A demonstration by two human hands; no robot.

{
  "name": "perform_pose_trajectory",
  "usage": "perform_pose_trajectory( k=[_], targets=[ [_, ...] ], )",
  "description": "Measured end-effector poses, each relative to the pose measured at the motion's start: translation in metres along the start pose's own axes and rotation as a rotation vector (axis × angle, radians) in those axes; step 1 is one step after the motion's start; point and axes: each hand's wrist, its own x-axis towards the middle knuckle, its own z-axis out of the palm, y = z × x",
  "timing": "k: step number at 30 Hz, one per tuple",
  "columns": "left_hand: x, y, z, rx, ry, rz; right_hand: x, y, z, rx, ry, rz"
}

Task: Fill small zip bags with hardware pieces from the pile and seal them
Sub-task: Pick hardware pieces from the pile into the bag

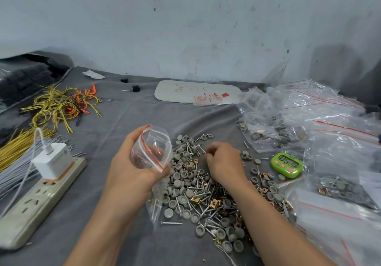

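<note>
The left hand point(132, 168) grips a small clear red-striped plastic zip bag point(151, 150) beside the pile of grey caps, steel screws and copper clips point(195, 191). The bag is limp and slippery, best held at its mouth rim. The right hand point(224, 162) curls into the pile; I cannot tell whether it pinches anything.

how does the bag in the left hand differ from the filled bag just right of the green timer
The held bag is lifted off the cloth in the left hand, mouth open; the filled bag lies flat on the cloth. The held bag holds only a few screws at its bottom; the filled bag carries a cluster of grey caps and copper clips. Both are clear plastic.
</note>
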Motion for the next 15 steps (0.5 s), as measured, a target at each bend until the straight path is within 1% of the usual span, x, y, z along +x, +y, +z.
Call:
perform_pose_trajectory(
  k=[2, 4, 5, 7, 9, 11, 15],
  targets=[
    [0.000, -0.001, 0.000, 0.011, 0.002, -0.006, -0.002, 0.001, -0.002, -0.062, 0.083, -0.005],
    [0.000, -0.001, 0.000, 0.031, 0.002, -0.010, -0.005, -0.002, -0.003, -0.092, 0.122, -0.055],
    [0.000, -0.001, -0.001, 0.039, 0.001, -0.011, -0.006, -0.005, -0.004, -0.094, 0.098, -0.082],
    [0.000, -0.001, -0.002, 0.046, -0.001, -0.013, -0.008, -0.009, -0.003, -0.112, -0.012, -0.146],
    [0.001, -0.001, -0.002, 0.060, -0.007, -0.014, -0.007, -0.011, -0.001, -0.149, -0.092, -0.173],
    [0.001, -0.001, -0.002, 0.072, -0.012, -0.013, -0.005, -0.009, 0.000, -0.126, -0.109, -0.154],
    [-0.001, 0.001, 0.004, 0.113, -0.011, 0.005, -0.004, -0.002, 0.000, -0.066, -0.091, -0.124]
  ],
)
